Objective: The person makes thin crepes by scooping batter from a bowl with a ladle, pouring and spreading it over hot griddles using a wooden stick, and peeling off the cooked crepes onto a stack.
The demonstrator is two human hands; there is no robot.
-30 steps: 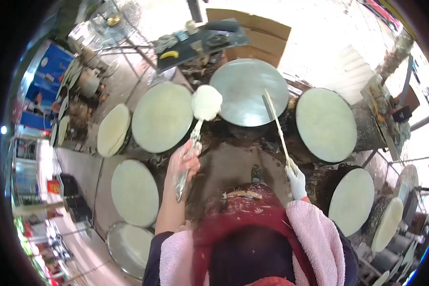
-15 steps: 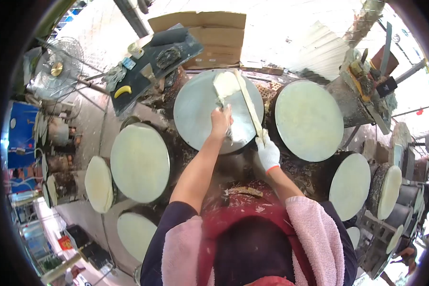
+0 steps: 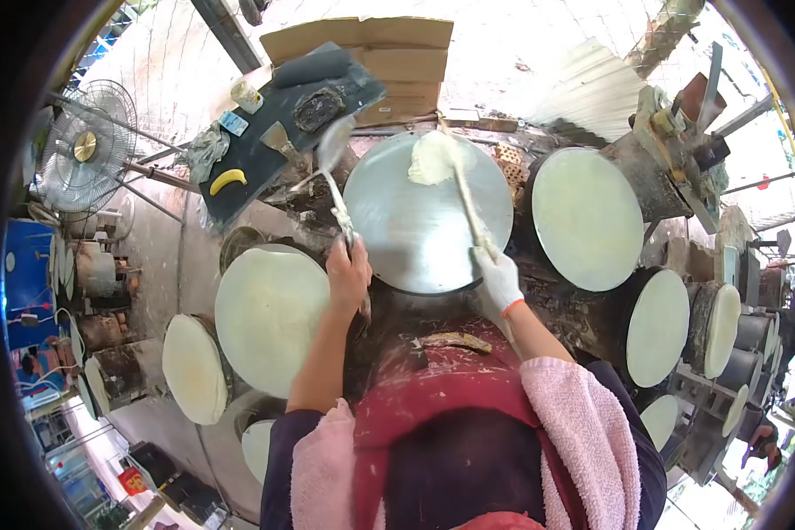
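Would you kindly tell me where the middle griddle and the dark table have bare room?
The griddle is bare below the batter, between the left hand and the stick in the right hand. The table has a small patch between banana and scraper; it is crowded around the dark bundle.
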